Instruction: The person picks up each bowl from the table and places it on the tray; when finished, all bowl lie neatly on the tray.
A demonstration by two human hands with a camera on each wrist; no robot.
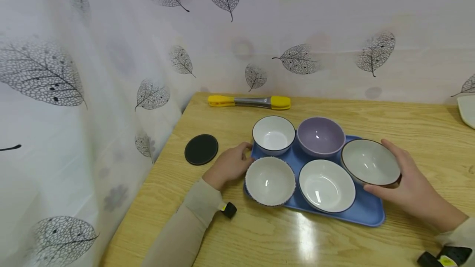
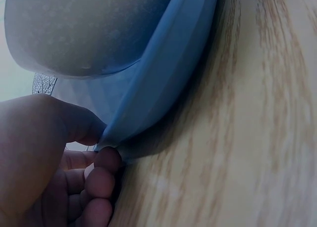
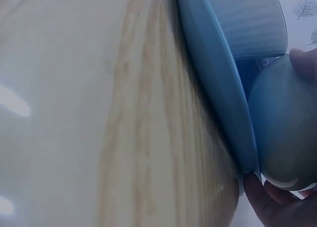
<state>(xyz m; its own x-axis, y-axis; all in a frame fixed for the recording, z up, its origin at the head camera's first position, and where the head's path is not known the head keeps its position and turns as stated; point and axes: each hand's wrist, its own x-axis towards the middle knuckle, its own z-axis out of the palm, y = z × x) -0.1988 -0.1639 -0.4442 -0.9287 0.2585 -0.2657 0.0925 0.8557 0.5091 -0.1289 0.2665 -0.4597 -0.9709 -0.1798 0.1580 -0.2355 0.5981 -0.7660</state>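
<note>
A blue tray [image 1: 365, 209] carries several bowls in two rows. My left hand [image 1: 231, 164] pinches the tray's left edge; in the left wrist view the thumb [image 2: 81, 123] lies over the rim and the fingertips [image 2: 99, 182] curl beneath it. At the tray's right end, my right hand [image 1: 410, 184] holds a white bowl with a dark rim [image 1: 371, 162], thumb on the near side and fingers on the far side. In the right wrist view one fingertip [image 3: 252, 182] is right at the tray's edge, below that bowl [image 3: 282, 128].
Also on the tray are a purple bowl [image 1: 320, 137], a speckle-rimmed bowl [image 1: 270, 182] and two white bowls [image 1: 273, 135]. Yellow-ended tongs [image 1: 252, 102] lie behind. A black round coaster [image 1: 201, 149] sits left on the wooden table [image 1: 256, 234]. A leaf-print curtain [image 1: 222, 44] hangs behind.
</note>
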